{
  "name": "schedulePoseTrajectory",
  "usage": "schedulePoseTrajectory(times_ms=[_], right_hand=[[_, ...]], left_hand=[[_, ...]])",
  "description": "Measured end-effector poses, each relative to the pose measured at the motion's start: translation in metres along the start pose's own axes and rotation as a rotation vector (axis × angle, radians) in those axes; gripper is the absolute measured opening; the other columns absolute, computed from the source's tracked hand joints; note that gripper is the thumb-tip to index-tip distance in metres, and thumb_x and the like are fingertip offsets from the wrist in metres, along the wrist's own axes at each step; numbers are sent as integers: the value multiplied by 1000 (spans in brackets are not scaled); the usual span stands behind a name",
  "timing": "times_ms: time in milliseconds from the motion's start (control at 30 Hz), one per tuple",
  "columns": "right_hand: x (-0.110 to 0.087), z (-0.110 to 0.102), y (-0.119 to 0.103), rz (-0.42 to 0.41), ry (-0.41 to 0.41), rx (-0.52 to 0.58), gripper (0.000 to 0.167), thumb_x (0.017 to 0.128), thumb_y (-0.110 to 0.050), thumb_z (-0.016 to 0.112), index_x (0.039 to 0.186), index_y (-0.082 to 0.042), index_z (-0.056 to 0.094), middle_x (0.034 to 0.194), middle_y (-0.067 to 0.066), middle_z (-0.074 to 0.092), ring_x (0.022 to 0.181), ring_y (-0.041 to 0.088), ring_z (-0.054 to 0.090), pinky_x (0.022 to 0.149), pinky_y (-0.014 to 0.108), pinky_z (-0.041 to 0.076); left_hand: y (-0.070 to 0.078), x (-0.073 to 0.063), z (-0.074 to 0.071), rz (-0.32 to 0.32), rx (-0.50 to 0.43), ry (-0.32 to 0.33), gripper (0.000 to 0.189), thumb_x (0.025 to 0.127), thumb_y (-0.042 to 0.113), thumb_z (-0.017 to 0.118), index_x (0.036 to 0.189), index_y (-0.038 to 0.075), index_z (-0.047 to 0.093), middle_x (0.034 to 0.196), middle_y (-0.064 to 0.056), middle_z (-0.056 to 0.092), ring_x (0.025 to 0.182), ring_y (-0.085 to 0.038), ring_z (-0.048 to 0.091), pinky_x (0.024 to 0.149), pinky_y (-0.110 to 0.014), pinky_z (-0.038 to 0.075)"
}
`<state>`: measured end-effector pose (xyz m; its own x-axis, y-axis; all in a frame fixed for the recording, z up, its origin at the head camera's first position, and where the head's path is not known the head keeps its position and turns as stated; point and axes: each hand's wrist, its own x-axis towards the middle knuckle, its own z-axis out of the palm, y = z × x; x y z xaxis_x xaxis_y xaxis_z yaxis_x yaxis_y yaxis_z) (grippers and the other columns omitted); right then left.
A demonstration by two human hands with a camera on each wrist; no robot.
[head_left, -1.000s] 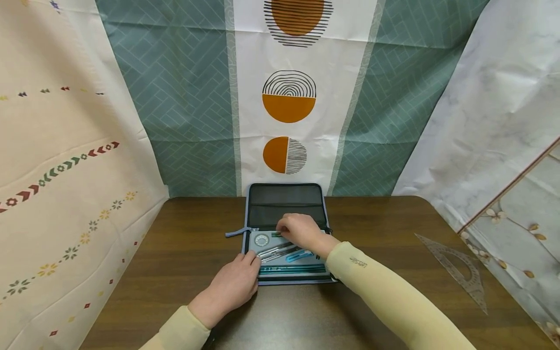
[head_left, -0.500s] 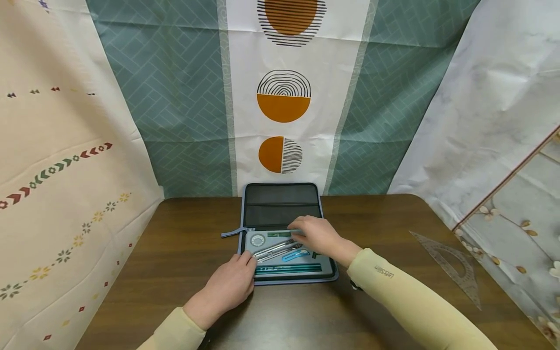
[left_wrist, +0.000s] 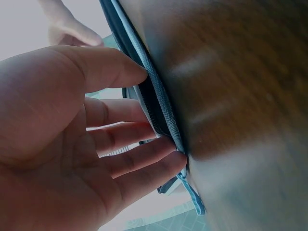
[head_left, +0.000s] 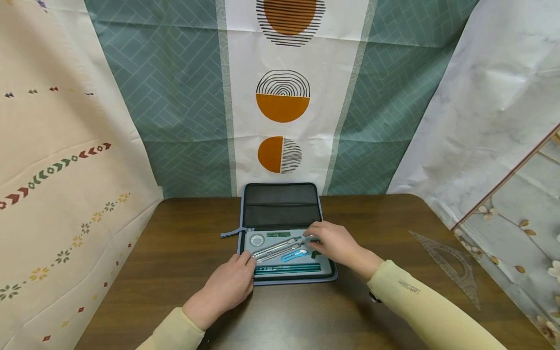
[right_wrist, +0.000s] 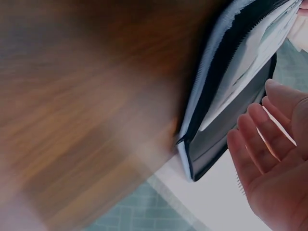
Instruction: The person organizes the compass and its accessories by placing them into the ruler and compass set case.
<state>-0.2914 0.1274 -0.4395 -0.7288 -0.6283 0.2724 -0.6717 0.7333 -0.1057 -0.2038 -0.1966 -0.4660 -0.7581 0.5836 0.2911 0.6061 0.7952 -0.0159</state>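
Note:
A blue-edged zip case [head_left: 295, 280] lies unfolded on the table, its grey tray [head_left: 315, 230] facing up. Slanting across the tray is a silver drawing compass [head_left: 276, 248]. Below it are a small light-blue tool [head_left: 294, 255] and two dark green pencils [head_left: 287, 269]; a round whitish piece [head_left: 256, 240] and a small green piece [head_left: 278, 234] sit above. My left hand [head_left: 231, 283] rests at the case's left side, fingers nearly straight, thumb and fingertips on the zip edge [left_wrist: 163, 103]. My right hand [head_left: 334, 241] hovers at the tray's right, fingertips overlapping the compass end, fingers loosely bent.
The dark mesh lid [head_left: 282, 205] stands raised behind the tray. A blue zip pull [head_left: 232, 233] sticks out left. On the brown table [head_left: 372, 223] to the right lies a transparent set square [head_left: 450, 267]. Patterned cloths [head_left: 188, 97] hang at the back and sides.
My right hand has moved right and toward me, from over the small green piece to the compass's right end, uncovering the green piece. My left hand stays at the case. The head view has shifted slightly.

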Motion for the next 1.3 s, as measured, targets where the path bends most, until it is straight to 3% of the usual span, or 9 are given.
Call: schedulePoseTrajectory(times_ms=[333,667,1033,1300], right_hand=[[-30,-4,14,16,18,7,23,94,-17,91,116,-13,84,116,1,76,106,21,73,87,43,64],[-52,-1,14,7,43,51,18,93,-16,92,109,-17,83,107,-5,73,96,14,71,83,39,63],[-65,-3,10,23,-20,166,17,93,-13,91,105,-19,82,105,-7,71,92,14,71,78,36,62],[-72,-7,9,72,-72,208,16,94,-14,90,107,-19,82,109,-8,68,91,13,69,80,37,61]], left_hand=[[3,3,-3,-12,-3,-9,35,90,11,87,116,-4,69,106,-13,61,89,-28,62,68,-39,61],[1,4,-3,-38,-22,-27,35,90,11,86,118,-3,69,108,-12,61,93,-27,63,71,-39,62],[3,3,-4,-91,-55,-93,38,93,14,87,124,-1,69,114,-11,62,100,-27,64,81,-42,63],[0,3,0,-63,-65,-95,38,94,15,88,124,3,70,118,-8,63,99,-23,62,82,-39,63]])
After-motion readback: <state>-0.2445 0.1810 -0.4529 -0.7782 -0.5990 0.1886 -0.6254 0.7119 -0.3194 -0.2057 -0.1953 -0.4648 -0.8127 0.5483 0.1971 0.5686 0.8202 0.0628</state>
